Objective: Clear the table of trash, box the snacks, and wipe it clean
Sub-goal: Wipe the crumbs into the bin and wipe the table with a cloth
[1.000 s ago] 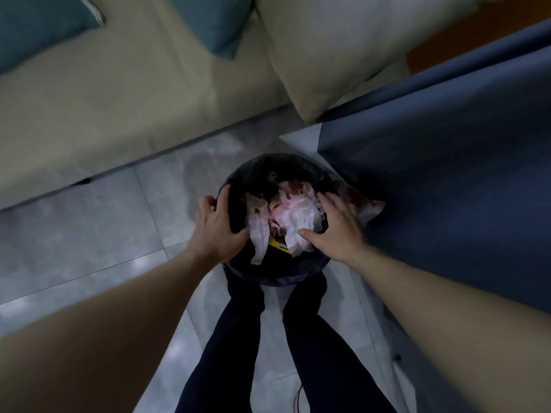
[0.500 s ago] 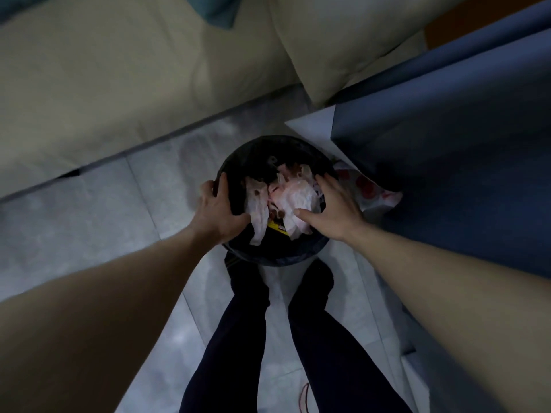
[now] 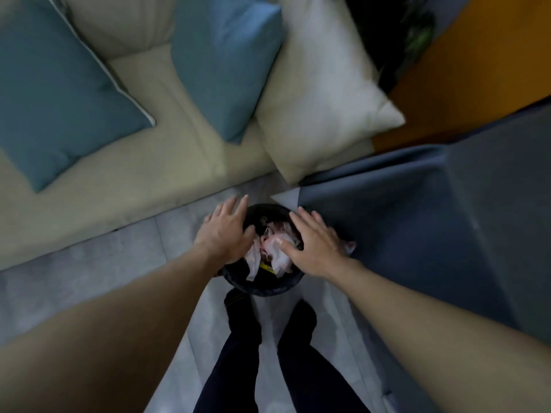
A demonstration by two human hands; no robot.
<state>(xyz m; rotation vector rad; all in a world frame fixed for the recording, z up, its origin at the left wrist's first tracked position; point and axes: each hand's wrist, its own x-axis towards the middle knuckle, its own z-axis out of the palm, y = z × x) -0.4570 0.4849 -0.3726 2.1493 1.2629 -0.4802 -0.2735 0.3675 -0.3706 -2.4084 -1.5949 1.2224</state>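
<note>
Both hands spread flat, palms down, arms reaching forward

The left hand [image 3: 224, 233] and right hand [image 3: 313, 245] lie side by side, a little apart, fingers extended and loosely splayed, thumbs turned inward toward each other. Both forearms are bare; dark-trousered legs stand below them.

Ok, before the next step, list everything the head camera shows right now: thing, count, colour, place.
Trash bin: one, black, on the floor just ahead of the feet.
Crumpled trash: a heap, white and pink with a bit of yellow, inside the bin.
Wrapper: one, red and white, peeking out from under the cloth to the right of the bin.
Table cloth: one, dark blue, draped at the right.
Sofa: one, beige, across the top.
Cushions: two teal, one cream, on the sofa.
Floor: grey tiles.
Left hand: open, fingers spread over the bin's left rim.
Right hand: open, flat over the trash.
Legs: two, dark trousers, bottom centre.
</note>
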